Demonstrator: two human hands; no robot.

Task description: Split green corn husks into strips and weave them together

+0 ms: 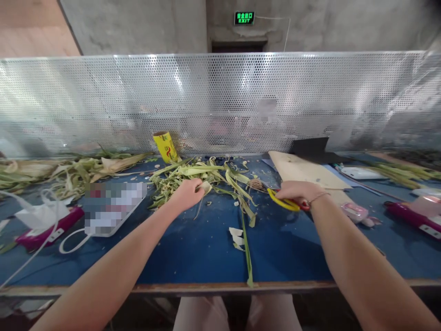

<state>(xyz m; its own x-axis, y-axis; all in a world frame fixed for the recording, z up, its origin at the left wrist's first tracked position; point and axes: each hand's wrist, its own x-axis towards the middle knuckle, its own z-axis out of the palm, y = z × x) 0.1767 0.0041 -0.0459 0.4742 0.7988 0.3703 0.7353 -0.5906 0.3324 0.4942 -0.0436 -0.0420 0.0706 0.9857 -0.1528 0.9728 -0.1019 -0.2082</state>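
My left hand (189,193) is closed at the edge of a heap of pale green, curled leaf strips (203,172). Between its thumb and fingers is a short pale leaf strip (206,187). To the right, my right hand (298,189) is wrapped round hand shears (284,201) with yellow and red handles; their blades are mostly hidden. A brown tuft (257,184) lies just left of the shears. One long green leaf (247,253) hangs down to the table's front edge, beside white torn scraps (236,238).
A yellow cardboard tube (165,147) stands against the perforated metal screen (213,96). More dry leaves (79,172) lie at left, near a blurred white-edged object (117,209) and a purple device with cables (51,230). At right are tan board (306,170) and another purple device (413,218).
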